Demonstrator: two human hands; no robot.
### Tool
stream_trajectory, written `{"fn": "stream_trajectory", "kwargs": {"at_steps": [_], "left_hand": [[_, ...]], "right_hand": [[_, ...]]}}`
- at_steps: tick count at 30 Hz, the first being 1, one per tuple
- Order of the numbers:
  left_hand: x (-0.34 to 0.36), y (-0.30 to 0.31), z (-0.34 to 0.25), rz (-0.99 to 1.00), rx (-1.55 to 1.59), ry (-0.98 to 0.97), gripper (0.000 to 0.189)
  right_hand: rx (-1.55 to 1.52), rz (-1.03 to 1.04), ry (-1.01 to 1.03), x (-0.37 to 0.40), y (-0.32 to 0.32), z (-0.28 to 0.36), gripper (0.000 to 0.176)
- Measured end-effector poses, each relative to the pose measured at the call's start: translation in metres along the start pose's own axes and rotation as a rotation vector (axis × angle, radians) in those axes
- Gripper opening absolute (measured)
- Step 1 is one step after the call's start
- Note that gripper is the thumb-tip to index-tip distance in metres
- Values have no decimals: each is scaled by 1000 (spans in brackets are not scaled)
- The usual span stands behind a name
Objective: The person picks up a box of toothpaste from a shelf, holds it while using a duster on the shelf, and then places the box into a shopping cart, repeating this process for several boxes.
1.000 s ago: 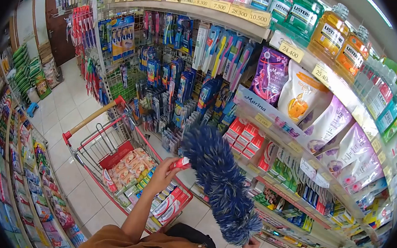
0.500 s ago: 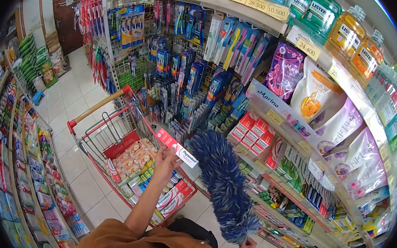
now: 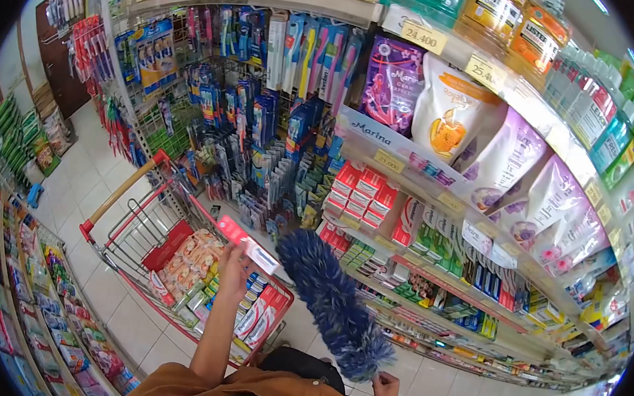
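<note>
My left hand [image 3: 233,272] grips a red and white toothpaste box [image 3: 248,245], held slantwise above the shopping cart [image 3: 168,290]. Down at the lower right, my right hand [image 3: 385,389] is closed at the base of a fluffy blue duster [image 3: 335,304], whose head points up and left toward the shelves. The duster's handle is mostly hidden by my fingers and the fluff. In the cart lie several packs with pinkish contents [image 3: 191,259] and more red and white toothpaste boxes [image 3: 263,313].
Toothbrush packs [image 3: 263,119] hang on the rack ahead. To the right, shelves hold stacked red and white boxes [image 3: 362,194], Marina pouches [image 3: 391,85] and mouthwash bottles [image 3: 542,37]. Another stocked shelf [image 3: 48,303] runs along the left, beside the tiled floor [image 3: 110,271].
My view has turned to the right, so the shelves and cart sit further left. Both hands still hold the toothpaste box and the duster.
</note>
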State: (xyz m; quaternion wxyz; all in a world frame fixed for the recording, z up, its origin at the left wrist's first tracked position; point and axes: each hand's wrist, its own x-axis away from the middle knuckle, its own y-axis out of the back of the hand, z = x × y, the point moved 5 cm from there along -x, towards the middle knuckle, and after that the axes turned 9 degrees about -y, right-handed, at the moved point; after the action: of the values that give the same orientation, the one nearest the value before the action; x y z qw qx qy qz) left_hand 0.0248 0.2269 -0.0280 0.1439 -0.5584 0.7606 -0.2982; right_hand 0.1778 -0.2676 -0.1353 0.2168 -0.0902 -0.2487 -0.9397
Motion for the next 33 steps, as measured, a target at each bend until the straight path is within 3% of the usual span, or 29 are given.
{"fn": "stream_trajectory", "kwargs": {"at_steps": [3,5,8,11,12,16,20,22,23,28,33], "left_hand": [[0,-4,1,-12,-268,7,45],[0,-8,3,-61,-274,-14,34],[-12,0,27,25,-308,62,29],[-18,-12,54,91,-281,148,27],[-24,-11,60,84,-332,145,26],[-40,-13,80,144,-499,174,27],[-37,-34,66,53,-541,97,41],[-41,-34,72,61,-354,136,63],[-35,-40,67,50,-223,140,55],[-32,-27,86,85,-255,271,30],[-22,-21,120,162,-74,376,22]], "right_hand": [[34,31,-74,7,23,-32,22],[-11,39,-161,8,32,-57,23],[162,59,12,26,42,-43,23],[52,49,-242,34,52,-62,23],[85,32,-173,38,54,-72,23],[100,-45,-268,68,54,-57,27],[77,-73,-296,76,52,-110,26],[13,-69,-339,84,52,-123,24],[-18,-74,-375,88,51,-127,24],[-55,-103,-452,108,48,-122,27],[-50,-96,-505,105,47,-145,29]]}}
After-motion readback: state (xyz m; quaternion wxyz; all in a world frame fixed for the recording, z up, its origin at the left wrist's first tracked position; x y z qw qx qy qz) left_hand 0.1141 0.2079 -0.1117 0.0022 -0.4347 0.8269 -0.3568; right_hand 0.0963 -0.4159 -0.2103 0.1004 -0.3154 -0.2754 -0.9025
